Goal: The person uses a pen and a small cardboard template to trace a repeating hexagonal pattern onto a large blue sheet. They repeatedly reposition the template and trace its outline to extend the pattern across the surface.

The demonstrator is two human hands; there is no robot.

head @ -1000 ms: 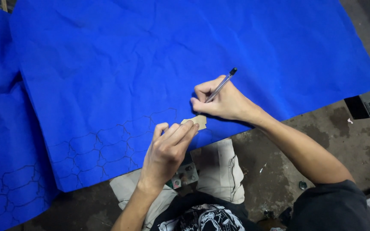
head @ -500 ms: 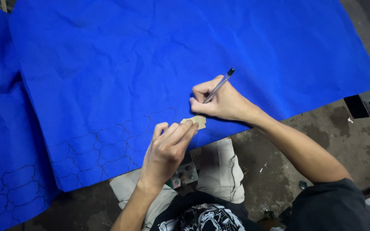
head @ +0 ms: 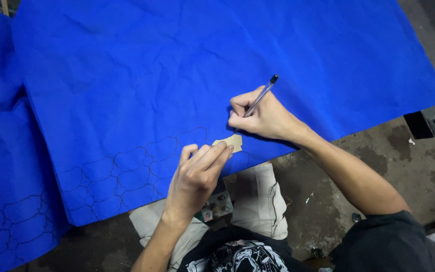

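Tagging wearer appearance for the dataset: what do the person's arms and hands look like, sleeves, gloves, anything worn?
Both hands are bare: no gloves, and no rings or watch show on the left hand or the right hand. Forearms are uncovered. A short dark sleeve shows at the right upper arm; the left arm's sleeve is out of view.
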